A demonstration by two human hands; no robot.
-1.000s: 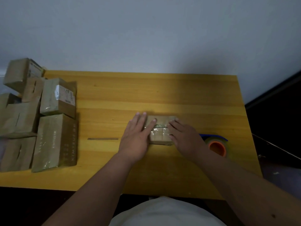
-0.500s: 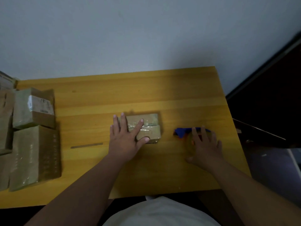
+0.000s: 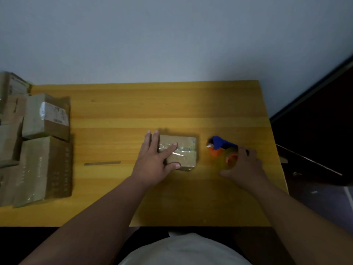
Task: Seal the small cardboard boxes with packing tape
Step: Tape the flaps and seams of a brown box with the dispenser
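A small cardboard box [image 3: 183, 150] lies in the middle of the yellow wooden table [image 3: 152, 104], with a strip of clear tape across its top. My left hand [image 3: 154, 161] rests flat on the box's left part, index finger on the tape and thumb against the near side. To the right, my right hand [image 3: 244, 165] grips the tape dispenser [image 3: 221, 148], a blue and orange tool with a roll of clear tape, tilted up off the table. The fingers hide part of the roll.
Several taped cardboard boxes [image 3: 44, 150] are stacked along the table's left edge; one [image 3: 51, 113] bears a white label. A thin strip [image 3: 103, 163] lies on the wood left of my left hand. A dark doorway [image 3: 315, 121] lies beyond the table's right edge.
My right hand left the box, went to the right and took hold of the tape dispenser, lifting it. My left hand stayed on the box. The view shifted right.
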